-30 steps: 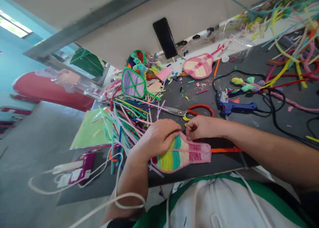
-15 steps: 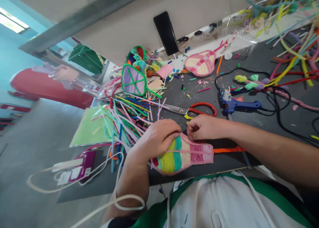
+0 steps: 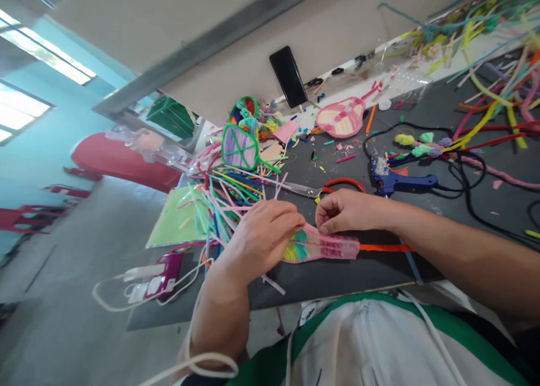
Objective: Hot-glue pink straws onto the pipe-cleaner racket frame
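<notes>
A striped pipe-cleaner craft piece (image 3: 316, 245), in yellow, teal, cream and pink with a pink edging, is tilted at the near edge of the table. My left hand (image 3: 265, 231) is closed over its left end and covers part of the stripes. At its upper edge my right hand (image 3: 343, 211) pinches the pink edging with thumb and fingers. An orange pipe cleaner (image 3: 383, 248) sticks out to the right from its narrow end. Below my left hand shows the end of a lilac pipe cleaner (image 3: 274, 284).
Red-handled scissors (image 3: 312, 190) lie just beyond my hands, a blue glue gun (image 3: 400, 180) with a black cord to the right. Loose pipe cleaners (image 3: 223, 192), a purple power bank (image 3: 169, 273) and a green sheet (image 3: 169, 220) lie left. A phone (image 3: 289, 76) leans at the back.
The craft piece has tipped, so its striped face looks narrower. The lilac pipe cleaner end has come into sight under my left hand. The head view has shifted left.
</notes>
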Demonstrator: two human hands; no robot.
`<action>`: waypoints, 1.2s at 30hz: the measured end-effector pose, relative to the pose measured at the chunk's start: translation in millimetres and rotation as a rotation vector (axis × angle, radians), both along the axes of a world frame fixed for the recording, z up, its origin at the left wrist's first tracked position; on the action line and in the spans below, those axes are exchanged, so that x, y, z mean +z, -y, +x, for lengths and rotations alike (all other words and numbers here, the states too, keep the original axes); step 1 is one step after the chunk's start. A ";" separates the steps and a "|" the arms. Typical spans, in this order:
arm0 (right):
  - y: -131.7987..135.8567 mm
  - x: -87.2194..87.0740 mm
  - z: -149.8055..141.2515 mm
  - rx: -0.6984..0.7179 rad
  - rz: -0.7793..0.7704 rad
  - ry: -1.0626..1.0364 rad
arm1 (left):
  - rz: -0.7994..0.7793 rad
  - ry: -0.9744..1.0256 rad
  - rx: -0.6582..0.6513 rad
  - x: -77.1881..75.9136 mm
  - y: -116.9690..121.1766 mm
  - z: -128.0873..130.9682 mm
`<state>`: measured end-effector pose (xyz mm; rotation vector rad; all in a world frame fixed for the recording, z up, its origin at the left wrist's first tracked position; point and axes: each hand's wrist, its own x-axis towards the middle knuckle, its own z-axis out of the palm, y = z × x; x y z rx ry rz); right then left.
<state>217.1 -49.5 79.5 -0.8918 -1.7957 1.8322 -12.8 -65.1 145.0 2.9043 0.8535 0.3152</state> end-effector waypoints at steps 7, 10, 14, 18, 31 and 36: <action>0.8 1.1 -0.8 -0.010 0.174 0.065 | 0.054 -0.135 0.065 2.2 15.2 6.2; 2.9 -0.4 -3.3 -0.002 0.201 0.074 | 0.074 -0.165 0.059 3.3 21.4 8.4; 7.1 -6.0 -9.5 0.012 0.207 0.040 | 0.126 -0.140 0.058 -0.1 30.6 6.1; 3.9 -4.0 -7.8 0.007 0.182 0.007 | 0.203 -0.079 0.107 -4.9 41.6 -3.3; 3.6 -1.9 109.4 -0.584 0.761 0.982 | 0.273 0.025 0.195 -11.4 53.5 -29.7; 25.8 -36.6 110.0 -0.477 0.831 1.266 | 0.227 0.022 0.234 -8.6 53.4 -27.6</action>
